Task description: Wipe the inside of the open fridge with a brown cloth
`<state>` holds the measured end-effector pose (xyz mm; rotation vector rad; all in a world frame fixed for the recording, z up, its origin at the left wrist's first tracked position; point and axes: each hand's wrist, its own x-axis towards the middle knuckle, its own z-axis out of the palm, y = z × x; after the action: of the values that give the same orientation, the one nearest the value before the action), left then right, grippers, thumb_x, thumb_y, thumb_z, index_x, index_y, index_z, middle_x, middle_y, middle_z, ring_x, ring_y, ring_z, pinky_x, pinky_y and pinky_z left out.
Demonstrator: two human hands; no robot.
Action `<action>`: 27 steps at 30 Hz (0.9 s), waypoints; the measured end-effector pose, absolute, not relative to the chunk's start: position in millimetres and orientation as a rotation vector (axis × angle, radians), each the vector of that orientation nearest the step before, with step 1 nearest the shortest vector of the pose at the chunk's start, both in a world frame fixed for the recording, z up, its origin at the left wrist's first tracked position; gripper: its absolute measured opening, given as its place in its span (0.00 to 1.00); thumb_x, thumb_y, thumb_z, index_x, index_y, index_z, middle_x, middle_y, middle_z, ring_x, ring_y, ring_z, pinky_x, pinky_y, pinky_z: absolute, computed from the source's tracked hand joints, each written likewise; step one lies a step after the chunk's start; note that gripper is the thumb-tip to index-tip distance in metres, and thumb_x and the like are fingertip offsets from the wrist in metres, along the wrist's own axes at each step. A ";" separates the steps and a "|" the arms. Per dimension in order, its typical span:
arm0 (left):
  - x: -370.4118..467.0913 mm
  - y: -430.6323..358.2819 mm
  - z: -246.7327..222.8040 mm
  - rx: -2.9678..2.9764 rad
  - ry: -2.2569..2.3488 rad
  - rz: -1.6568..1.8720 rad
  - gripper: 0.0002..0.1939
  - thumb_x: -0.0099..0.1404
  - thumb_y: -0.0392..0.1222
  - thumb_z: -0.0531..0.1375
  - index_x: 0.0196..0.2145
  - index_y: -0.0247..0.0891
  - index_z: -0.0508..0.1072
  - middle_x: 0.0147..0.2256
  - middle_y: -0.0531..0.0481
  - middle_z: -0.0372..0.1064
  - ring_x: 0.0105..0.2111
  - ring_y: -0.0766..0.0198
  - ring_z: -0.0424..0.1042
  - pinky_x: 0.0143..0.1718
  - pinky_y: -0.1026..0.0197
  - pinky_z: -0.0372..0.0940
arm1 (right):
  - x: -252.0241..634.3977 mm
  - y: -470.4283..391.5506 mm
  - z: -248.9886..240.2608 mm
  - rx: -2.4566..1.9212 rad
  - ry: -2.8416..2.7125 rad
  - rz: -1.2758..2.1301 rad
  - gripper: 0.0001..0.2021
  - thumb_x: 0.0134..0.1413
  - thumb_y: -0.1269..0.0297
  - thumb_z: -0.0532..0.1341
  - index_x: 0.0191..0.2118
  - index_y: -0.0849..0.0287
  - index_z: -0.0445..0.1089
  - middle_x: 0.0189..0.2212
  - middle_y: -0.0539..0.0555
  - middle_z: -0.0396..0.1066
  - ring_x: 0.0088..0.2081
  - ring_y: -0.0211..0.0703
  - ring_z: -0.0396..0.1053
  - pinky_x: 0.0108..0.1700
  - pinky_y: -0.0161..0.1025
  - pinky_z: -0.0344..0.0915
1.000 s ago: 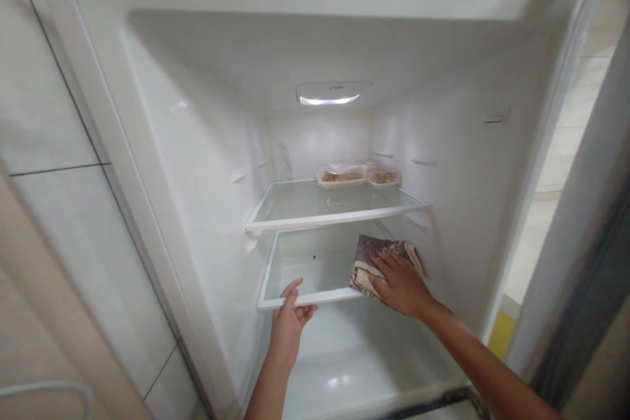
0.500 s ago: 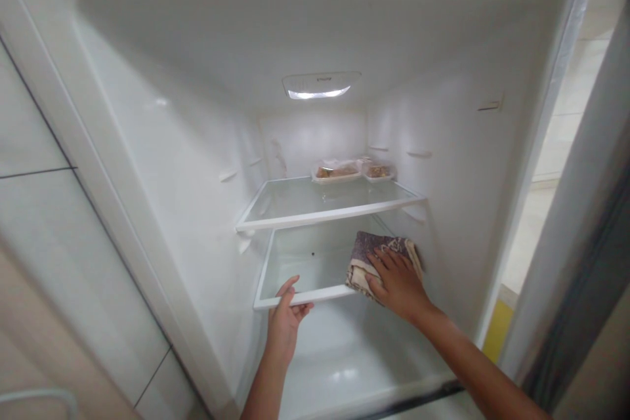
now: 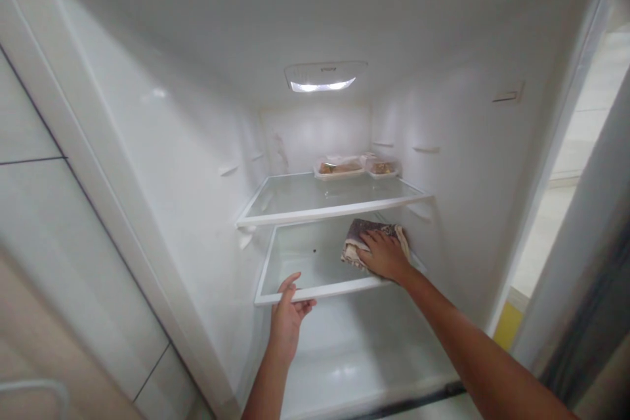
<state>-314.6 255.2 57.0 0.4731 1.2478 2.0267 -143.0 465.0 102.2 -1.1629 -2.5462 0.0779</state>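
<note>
Inside an open fridge, my left hand point(image 3: 287, 315) grips the white front edge of the lower glass shelf point(image 3: 339, 289), thumb and a finger above it and the other fingers below. My right hand point(image 3: 386, 256) presses on a folded purple and cream cloth point(image 3: 355, 246), which lies on the right part of that same shelf. Its fingers are spread over the cloth, and the fabric shows on both sides of them. A small dark spot point(image 3: 314, 251) is visible on or through the glass between the hands.
An upper glass shelf point(image 3: 295, 200) sits just above the hands, with two wrapped food trays point(image 3: 339, 168) at its back. A lit lamp point(image 3: 325, 77) is on the ceiling. The fridge's side walls stand left and right, and its floor point(image 3: 354, 354) lies below.
My right hand and the cloth have moved back and slightly left, away from the shelf's front edge. My left hand keeps its hold. The view has shifted slightly.
</note>
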 end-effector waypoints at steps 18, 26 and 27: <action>-317.5 264.6 43.9 0.459 1.233 2.077 0.26 0.55 0.55 0.66 0.48 0.41 0.71 0.27 0.56 0.70 0.25 0.66 0.70 0.28 0.62 0.62 | -352.4 409.0 136.2 -0.748 -2.761 0.341 0.31 0.62 0.44 0.47 0.67 0.46 0.60 0.71 0.54 0.55 0.70 0.57 0.50 0.68 0.61 0.42; -318.9 258.4 48.0 0.517 1.337 2.031 0.31 0.56 0.61 0.65 0.51 0.40 0.69 0.26 0.54 0.73 0.26 0.61 0.73 0.30 0.60 0.63 | -328.4 409.8 133.6 -0.594 -2.791 0.329 0.33 0.61 0.42 0.48 0.68 0.47 0.59 0.72 0.51 0.54 0.71 0.56 0.49 0.70 0.58 0.43; -319.2 257.8 48.1 0.522 1.338 2.024 0.32 0.56 0.61 0.65 0.51 0.40 0.69 0.26 0.53 0.73 0.26 0.61 0.74 0.30 0.60 0.63 | -318.3 416.3 132.3 -0.618 -2.787 0.313 0.33 0.61 0.42 0.48 0.68 0.47 0.59 0.72 0.52 0.54 0.71 0.55 0.49 0.70 0.58 0.44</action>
<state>-319.2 257.8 48.1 0.5221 1.3376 2.0245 -318.3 416.3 132.3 -0.6183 -2.7871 0.3126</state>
